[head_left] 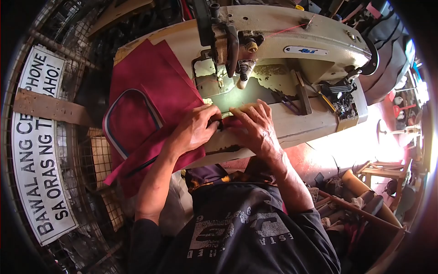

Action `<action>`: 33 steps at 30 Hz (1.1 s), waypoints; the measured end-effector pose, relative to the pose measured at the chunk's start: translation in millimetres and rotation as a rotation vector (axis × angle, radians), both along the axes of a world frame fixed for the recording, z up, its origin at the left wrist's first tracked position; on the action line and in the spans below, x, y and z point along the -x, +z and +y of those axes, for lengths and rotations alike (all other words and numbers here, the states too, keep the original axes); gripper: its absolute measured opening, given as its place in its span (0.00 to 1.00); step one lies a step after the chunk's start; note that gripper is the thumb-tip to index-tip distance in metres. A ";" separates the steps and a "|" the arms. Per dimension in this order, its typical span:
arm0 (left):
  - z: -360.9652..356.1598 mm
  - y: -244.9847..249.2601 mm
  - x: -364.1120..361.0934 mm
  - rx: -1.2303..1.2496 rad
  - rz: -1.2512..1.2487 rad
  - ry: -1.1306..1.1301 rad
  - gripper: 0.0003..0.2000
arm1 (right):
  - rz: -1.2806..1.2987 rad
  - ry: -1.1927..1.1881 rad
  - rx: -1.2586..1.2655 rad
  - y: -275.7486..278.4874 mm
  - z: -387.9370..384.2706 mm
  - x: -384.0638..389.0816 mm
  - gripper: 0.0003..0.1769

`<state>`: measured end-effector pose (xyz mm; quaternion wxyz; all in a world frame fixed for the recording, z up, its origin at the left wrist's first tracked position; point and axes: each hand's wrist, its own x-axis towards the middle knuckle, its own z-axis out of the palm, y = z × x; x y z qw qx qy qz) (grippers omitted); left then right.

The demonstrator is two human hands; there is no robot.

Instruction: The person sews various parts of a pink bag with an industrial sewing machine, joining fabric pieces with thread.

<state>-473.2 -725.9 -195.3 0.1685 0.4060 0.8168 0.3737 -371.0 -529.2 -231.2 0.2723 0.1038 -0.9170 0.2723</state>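
A dark red fabric piece (137, 98) with a striped trim strap (109, 119) lies on the left of the sewing machine bed and hangs over its front edge. My left hand (194, 125) has its fingers closed on the fabric's right end, at a small dark piece I cannot make out. Close beside it, my right hand (255, 125) bends its fingers round a bit of the same red fabric; its fingertips are partly blurred. Both hands are just in front of the lit needle area of the sewing machine (269, 27).
Scissors (287, 101), a wooden block (302, 93) and a yellow cutter (327, 103) lie on the machine bed's right, beside a tray of small metal parts (345, 107). A wire mesh with a lettered sign (39, 146) stands at left. A wooden stool (388, 169) is at right.
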 end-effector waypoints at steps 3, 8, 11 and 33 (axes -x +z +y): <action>-4.8 6.8 -6.8 0.004 -0.048 0.024 0.07 | 0.053 0.067 -0.064 5.0 9.3 3.0 0.23; -16.2 2.3 0.3 -0.100 -0.227 0.009 0.12 | 0.322 0.043 -0.186 13.7 2.1 -0.7 0.19; -17.1 8.1 13.0 -0.055 -0.299 -0.088 0.16 | 0.116 -0.068 -0.123 12.7 0.2 -2.6 0.24; 0.7 -4.5 -30.1 -0.265 0.026 0.231 0.16 | -0.376 -0.263 0.799 13.8 -34.7 -4.6 0.27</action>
